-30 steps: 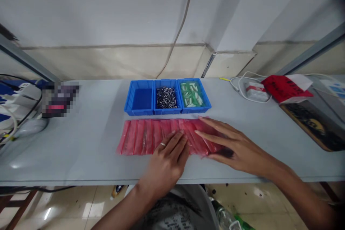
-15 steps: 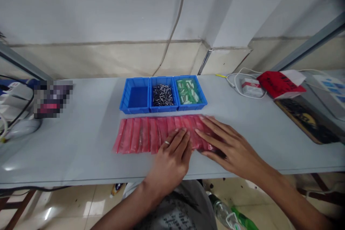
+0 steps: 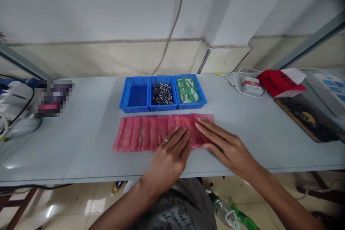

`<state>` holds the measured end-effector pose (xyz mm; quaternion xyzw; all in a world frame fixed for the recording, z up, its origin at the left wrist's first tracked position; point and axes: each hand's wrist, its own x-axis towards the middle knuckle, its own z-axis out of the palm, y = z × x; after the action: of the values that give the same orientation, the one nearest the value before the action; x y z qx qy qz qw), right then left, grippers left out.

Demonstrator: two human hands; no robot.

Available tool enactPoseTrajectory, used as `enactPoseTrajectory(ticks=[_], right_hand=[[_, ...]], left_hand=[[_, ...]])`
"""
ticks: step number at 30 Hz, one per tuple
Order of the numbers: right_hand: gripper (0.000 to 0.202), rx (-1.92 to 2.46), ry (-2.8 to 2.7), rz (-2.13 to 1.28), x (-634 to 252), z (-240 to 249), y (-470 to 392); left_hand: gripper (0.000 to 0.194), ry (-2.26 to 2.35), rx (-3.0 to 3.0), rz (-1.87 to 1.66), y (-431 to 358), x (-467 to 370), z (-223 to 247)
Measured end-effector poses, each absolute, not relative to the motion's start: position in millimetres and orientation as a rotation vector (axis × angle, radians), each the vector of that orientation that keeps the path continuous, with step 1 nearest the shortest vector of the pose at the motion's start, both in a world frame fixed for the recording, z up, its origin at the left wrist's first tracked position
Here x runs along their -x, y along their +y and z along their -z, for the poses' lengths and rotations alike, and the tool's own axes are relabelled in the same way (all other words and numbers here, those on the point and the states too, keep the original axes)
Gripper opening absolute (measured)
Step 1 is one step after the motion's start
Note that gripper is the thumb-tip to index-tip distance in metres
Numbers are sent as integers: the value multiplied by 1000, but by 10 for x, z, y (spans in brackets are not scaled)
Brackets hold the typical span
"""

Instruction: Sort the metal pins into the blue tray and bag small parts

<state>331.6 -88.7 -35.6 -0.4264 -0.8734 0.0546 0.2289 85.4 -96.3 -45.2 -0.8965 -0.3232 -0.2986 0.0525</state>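
A row of overlapping pink plastic zip bags (image 3: 145, 134) lies across the grey table in front of me. My left hand (image 3: 172, 151), with a ring on one finger, rests palm down on the middle-right part of the row, its fingers stretched out. To its right, my right hand (image 3: 225, 143) has its extended fingertips on the bags at the right end and covers part of them. Behind the bags stand three joined blue bins: a bare left bin (image 3: 138, 96), a middle one with many small metal pins (image 3: 162, 94), and a right one with green bags of white pieces (image 3: 188, 90).
At the right lie a white cable (image 3: 237, 84), a small white-and-red box (image 3: 252, 86), a red packet (image 3: 281, 82) and a dark mat (image 3: 307, 120). White adapters (image 3: 16, 95) with cables sit at the left. Bottles (image 3: 223, 210) lie on the floor below.
My right hand's fingers have drawn closer together and shifted slightly left over the bags, uncovering some of the row's right end. My left hand stays almost in place.
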Motion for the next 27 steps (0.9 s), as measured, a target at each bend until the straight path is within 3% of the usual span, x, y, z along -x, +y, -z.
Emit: enactPoseTrajectory(ticks=[3,14,19,27], right_hand=[[72,1133,-2479,-140,-3268,358,-886],[66,1049,-2611,29,-3138,281,-923],[54,1028,-2639,170,-3002,347,-842],[55,1057,-2560,245,-2777,347,-682]], left_hand=[[33,-983,2754,852,-976,-697,391],[50,-1214,2712,718,-1036,223,359],[44,-1235,2727,703,-946,259,450],[43,-1321,2688,753,-843,186,475]])
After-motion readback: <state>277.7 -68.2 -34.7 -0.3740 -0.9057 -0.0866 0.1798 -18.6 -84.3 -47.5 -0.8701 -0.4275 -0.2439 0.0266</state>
